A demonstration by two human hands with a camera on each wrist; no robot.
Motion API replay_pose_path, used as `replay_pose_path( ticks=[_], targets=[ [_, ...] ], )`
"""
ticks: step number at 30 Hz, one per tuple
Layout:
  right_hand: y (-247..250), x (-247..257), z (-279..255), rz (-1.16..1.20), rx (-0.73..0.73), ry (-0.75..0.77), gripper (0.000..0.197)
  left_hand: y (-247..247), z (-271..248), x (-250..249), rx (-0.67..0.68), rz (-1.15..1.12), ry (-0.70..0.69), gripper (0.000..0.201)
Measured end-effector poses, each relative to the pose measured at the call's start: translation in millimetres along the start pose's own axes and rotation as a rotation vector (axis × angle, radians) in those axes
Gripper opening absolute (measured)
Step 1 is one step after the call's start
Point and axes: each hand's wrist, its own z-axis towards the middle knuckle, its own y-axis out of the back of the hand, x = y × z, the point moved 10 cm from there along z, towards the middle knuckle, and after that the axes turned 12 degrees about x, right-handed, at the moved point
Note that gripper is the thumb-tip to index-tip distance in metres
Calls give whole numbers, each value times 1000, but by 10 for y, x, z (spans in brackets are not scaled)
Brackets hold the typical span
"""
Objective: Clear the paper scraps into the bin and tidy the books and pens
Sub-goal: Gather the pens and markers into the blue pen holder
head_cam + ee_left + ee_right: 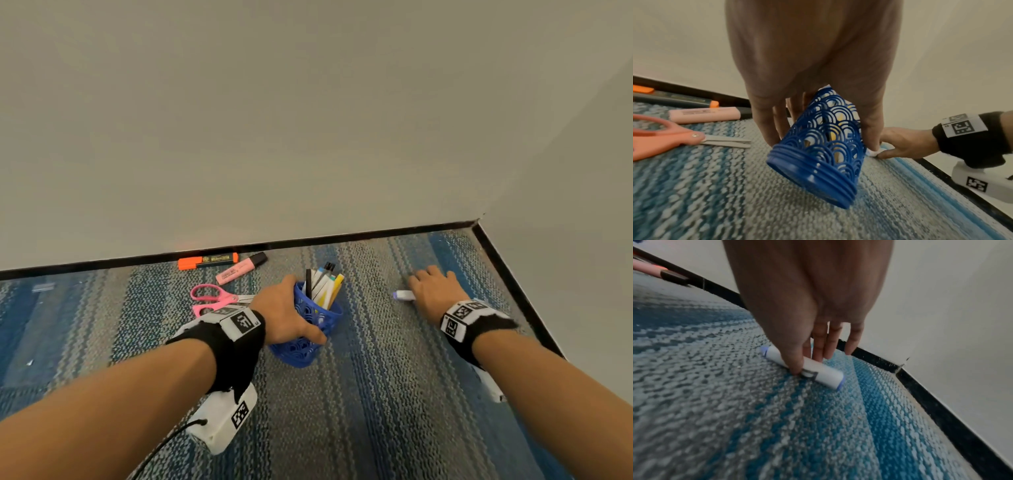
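Note:
A blue lattice pen holder [320,317] [822,146] leans tilted on the carpet with several pens [325,284] sticking out of its top. My left hand [281,311] [812,65] grips it, thumb on the near side and fingers on the far side. To the right, a short white marker with purple ends [403,295] [824,371] lies on the carpet. My right hand [435,287] [807,353] pinches it between thumb and fingers, and its middle is hidden under them. No books or bin are in view.
An orange highlighter [207,262] and a pink highlighter [239,269] lie by the black skirting at the wall. Pink scissors [215,299] lie left of the holder. A tiny white scrap [30,362] sits far left. The walls meet in a corner [476,222] at the right.

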Motion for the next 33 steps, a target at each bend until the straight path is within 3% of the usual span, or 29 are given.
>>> replay_pose_path(
  ticks=[3,6,8,12,15,17,19,23,28,30,33],
  targets=[
    [187,51,-1,388,-71,61,28,77,-68,160,-3,1,37,95],
    [751,509,-191,710,-262,354,29,282,-134,365,-13,8,87,87],
    [1167,1024,-420,662,-338,564,36,482,-227,482,-48,27,99,92],
    [1483,2138,-686,358,-266,863,37,776,-495,806,-101,24,149,96],
    [1684,2687,-763,486,-225,990,38,879,-775,1144,-131,7,197,92],
    [1929,2749,-597,664,-356,943,34,955,-1001,1432,-173,-3,257,89],
    [2049,2801,-326,616,-459,843,30,1036,-1260,1717,-247,-42,321,83],
    [1674,3175,160,133,-239,668,32,964,-1674,2185,-325,-152,406,86],
    [1425,3304,332,-162,-266,532,40,715,-1840,2470,-367,-244,414,100],
    [1358,3305,366,-209,-264,522,45,625,-1807,2496,-367,-271,403,98],
    [1385,3281,379,17,-257,563,30,595,-1720,2450,-350,-261,392,93]
  ],
)
